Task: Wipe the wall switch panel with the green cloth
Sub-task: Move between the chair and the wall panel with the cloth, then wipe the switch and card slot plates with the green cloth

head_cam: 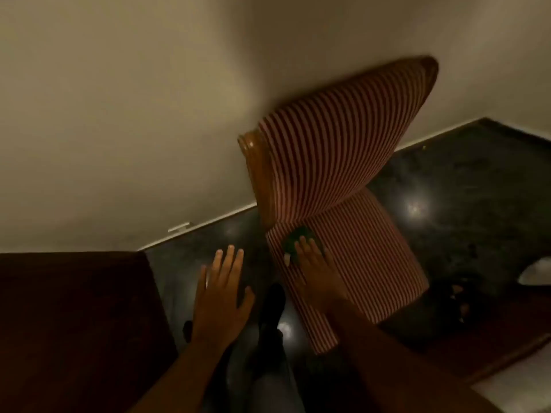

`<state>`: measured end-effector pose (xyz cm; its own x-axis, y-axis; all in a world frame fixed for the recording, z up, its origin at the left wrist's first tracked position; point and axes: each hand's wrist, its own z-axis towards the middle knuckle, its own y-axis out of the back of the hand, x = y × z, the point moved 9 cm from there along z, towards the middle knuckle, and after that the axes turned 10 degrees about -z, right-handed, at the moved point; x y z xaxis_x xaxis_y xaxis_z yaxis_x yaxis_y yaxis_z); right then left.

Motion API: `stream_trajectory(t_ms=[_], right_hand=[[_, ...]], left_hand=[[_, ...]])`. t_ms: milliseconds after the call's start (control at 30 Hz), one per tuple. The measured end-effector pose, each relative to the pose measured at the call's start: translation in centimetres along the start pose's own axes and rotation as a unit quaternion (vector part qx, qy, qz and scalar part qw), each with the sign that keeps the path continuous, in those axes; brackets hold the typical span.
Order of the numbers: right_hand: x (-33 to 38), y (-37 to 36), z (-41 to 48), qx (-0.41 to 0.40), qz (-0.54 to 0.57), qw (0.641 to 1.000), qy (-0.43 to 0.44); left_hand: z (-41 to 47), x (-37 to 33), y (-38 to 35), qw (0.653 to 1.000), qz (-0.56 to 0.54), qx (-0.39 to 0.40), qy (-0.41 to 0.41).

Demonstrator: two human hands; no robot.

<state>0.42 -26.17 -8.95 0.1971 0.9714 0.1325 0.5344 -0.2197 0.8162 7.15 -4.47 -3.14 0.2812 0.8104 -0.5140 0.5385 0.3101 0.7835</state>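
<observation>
While left hand [220,296] hovers spread, right hand [316,269] on green cloth [293,239]

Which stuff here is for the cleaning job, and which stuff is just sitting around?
For the job:
green cloth, on the chair seat
right hand, reaching onto the cloth
left hand, open and empty

Just sitting around:
striped chair
dark floor
wall
The switch panel isn't in view.

Striped fabric chair [337,162], glossy wood frame [256,174]; polished floor [462,186].
</observation>
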Motion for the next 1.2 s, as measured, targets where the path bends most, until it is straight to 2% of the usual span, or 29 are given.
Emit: stream_trajectory(t_ms=[133,300,467,667,800,933,1100,1200], right_hand=[[-2.6,-2.5,4.5,0.029,-0.050,0.998,0.009],[-3.0,-5.1,8.5,0.055,-0.094,0.991,0.073],[-2.8,-5.0,10.4,0.040,-0.086,0.990,0.104],[-3.1,-3.9,9.2,0.025,-0.043,0.995,0.083],[-1.0,-0.5,6.2,-0.025,-0.007,0.996,0.084],[2.8,3.5,3.2,-0.044,-0.017,0.995,0.090],[7.4,10.5,-0.1,-0.091,-0.005,0.992,0.088],[10.2,16.2,-1.6,-0.155,0.040,0.983,0.084]], left_hand=[[1.3,0.9,-4.4,0.997,0.036,0.063,-0.007],[2.6,3.1,-7.3,0.994,0.042,0.102,0.003],[2.9,3.4,-7.5,0.993,0.041,0.113,0.012],[2.0,3.2,-7.4,0.989,0.079,0.121,0.012],[1.6,2.3,-4.9,0.991,0.087,0.103,0.016],[1.7,0.9,-0.1,0.993,0.095,0.068,0.026],[0.6,-1.0,8.3,0.995,0.095,0.003,0.026],[-0.6,-1.7,14.1,0.994,0.101,-0.026,0.032]])
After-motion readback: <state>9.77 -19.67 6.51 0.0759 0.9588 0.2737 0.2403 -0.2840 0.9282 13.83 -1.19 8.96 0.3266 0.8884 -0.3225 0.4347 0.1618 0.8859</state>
